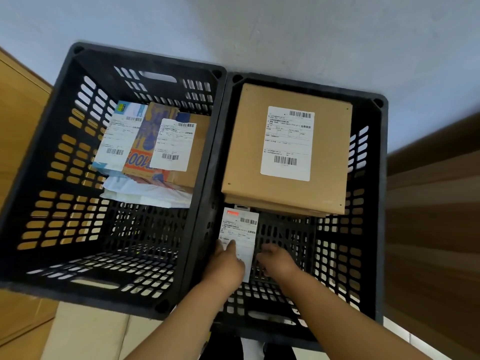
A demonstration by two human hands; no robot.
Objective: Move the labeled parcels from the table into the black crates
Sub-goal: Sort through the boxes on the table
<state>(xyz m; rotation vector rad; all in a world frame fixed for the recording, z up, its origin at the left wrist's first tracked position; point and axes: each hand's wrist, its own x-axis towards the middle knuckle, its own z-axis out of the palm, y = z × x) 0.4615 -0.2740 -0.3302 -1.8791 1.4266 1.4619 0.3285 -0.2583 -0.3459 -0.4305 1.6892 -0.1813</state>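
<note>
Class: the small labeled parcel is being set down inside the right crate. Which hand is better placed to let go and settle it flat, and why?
The left hand: it lies on the small parcel, fingers over its label. The right hand sits beside its edge on the crate floor, barely touching, if at all.

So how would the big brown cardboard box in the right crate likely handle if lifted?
The brown box looks stiff, with flat faces and crisp edges. It is broad, filling most of the right crate's far half, so it probably needs two hands. Its plain cardboard should not be slippery; its weight cannot be judged.
</note>
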